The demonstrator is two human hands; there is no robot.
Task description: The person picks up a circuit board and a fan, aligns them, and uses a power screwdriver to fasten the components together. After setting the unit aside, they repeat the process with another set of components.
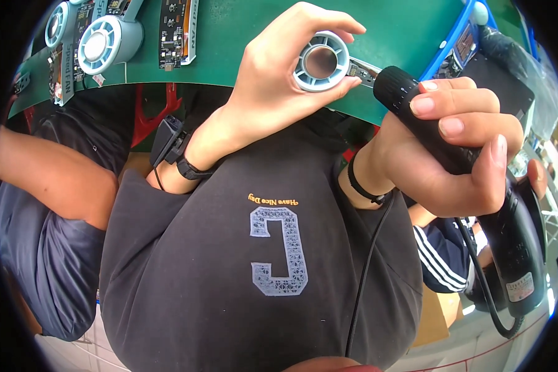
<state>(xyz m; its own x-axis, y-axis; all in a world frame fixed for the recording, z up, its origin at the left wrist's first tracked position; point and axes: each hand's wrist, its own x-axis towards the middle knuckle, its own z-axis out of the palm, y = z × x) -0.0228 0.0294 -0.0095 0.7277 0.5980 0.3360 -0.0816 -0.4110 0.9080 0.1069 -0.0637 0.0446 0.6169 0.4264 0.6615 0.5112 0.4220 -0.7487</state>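
My left hand [263, 68] is closed round the pale blue-grey head of a small handheld fan [305, 77], thumb and fingers at its slotted ring. A dark round centre shows inside the ring. From the fan's right side a narrow handle with a circuit board [361, 72] sticks out. My right hand [443, 142] grips a black corded electric screwdriver [518, 248], held slanting. Its collar end reaches the circuit board; the bit itself is not visible, so I cannot tell whether it touches a screw.
The green table [223, 31] bears another fan head [99, 49] and an open fan handle with a board [178, 37] at the left. A blue-rimmed tray [443, 53] with boards stands at the right. Co-workers sit close on both sides, an arm [56, 173] at the left. The screwdriver's cable [487, 291] hangs down.
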